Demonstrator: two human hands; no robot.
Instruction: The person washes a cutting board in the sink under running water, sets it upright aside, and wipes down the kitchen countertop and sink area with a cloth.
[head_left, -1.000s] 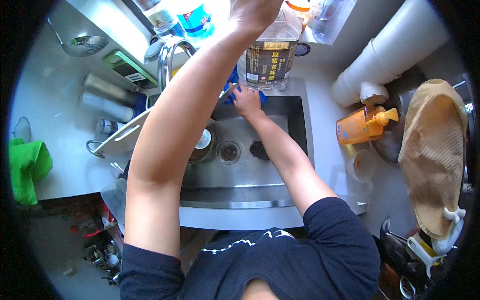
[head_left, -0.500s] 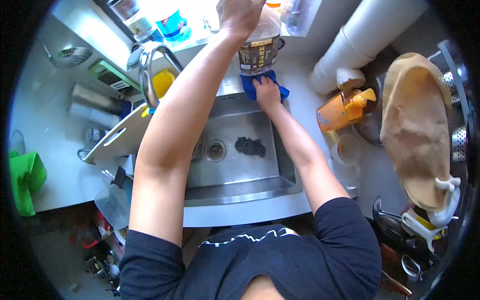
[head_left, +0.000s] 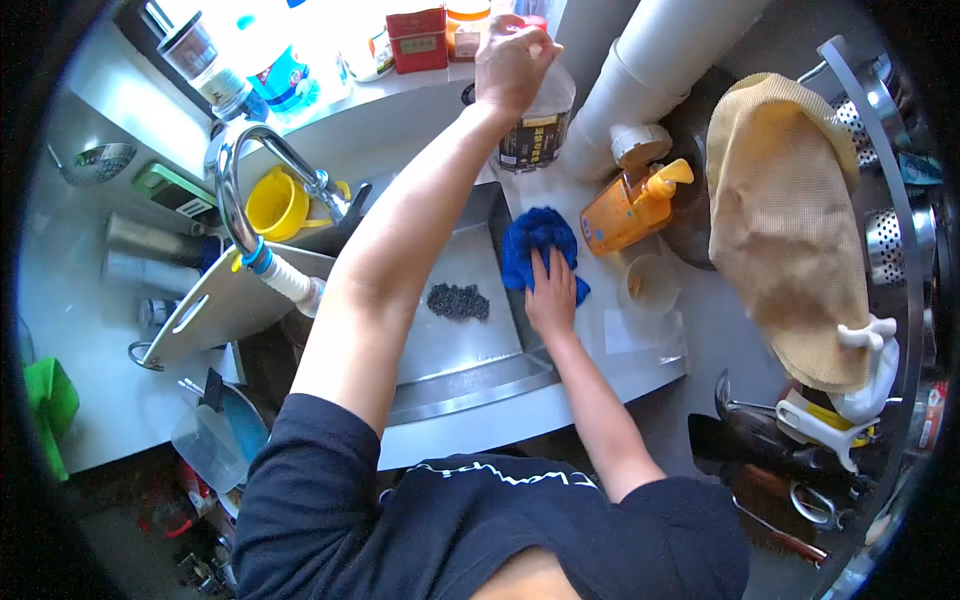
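My left hand reaches to the back of the counter, its fingers closed around the top of a clear plastic bottle with a dark label. Part of a red cap shows beside those fingers. On the counter along the sink's right edge, my right hand presses a bunched blue cloth, fingers extended over it. The steel sink lies between my arms, with a dark steel-wool-like scrubber on its bottom. My left forearm hides part of the sink.
An orange pump bottle and a clear cup stand right of the cloth. A white pipe rises behind them. The faucet, yellow strainer and cutting board are at left. A tan mitt-like cloth hangs at right.
My right hand has drawn the blue cloth from behind the sink to its right side, nearer my body. The bottle in my left hand now sits closer to the white pipe. The view has shifted.
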